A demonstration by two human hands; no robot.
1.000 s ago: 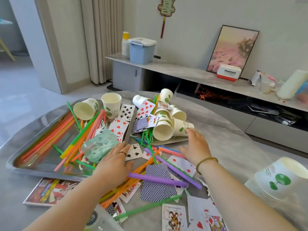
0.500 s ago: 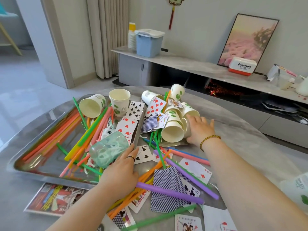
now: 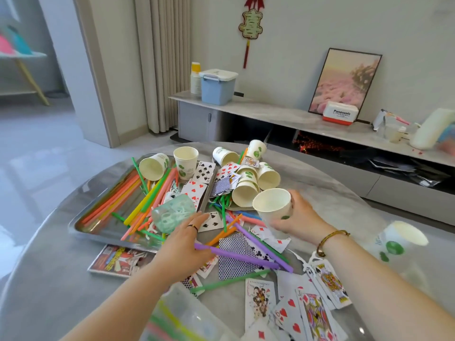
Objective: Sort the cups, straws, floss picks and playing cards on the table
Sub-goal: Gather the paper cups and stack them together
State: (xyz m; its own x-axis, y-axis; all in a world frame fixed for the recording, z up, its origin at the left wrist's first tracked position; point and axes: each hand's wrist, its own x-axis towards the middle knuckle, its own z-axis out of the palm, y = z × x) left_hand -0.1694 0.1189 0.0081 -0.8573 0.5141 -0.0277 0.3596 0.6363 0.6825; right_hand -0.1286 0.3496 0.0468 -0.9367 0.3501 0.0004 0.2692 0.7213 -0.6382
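My right hand (image 3: 299, 219) grips a white paper cup (image 3: 273, 205) with green leaf print, lifted and tilted above the table. A heap of the same cups (image 3: 248, 178) lies behind it, mixed with playing cards (image 3: 225, 172) and straws. My left hand (image 3: 183, 242) rests flat on a purple straw (image 3: 236, 254) and cards, its fingertips near a clear green tub of floss picks (image 3: 173, 212). Coloured straws (image 3: 128, 195) fill a steel tray (image 3: 81, 228). More cards (image 3: 317, 311) are scattered near me.
A stack of nested cups (image 3: 398, 244) stands at the table's right edge. A card box (image 3: 118, 259) lies in front of the tray and a plastic bag of straws (image 3: 182, 321) sits at the near edge. A low cabinet (image 3: 270, 114) runs behind the table.
My right hand reached into the cup heap, took hold of one cup and lifted it back toward me. My left hand stayed on the straws and cards.
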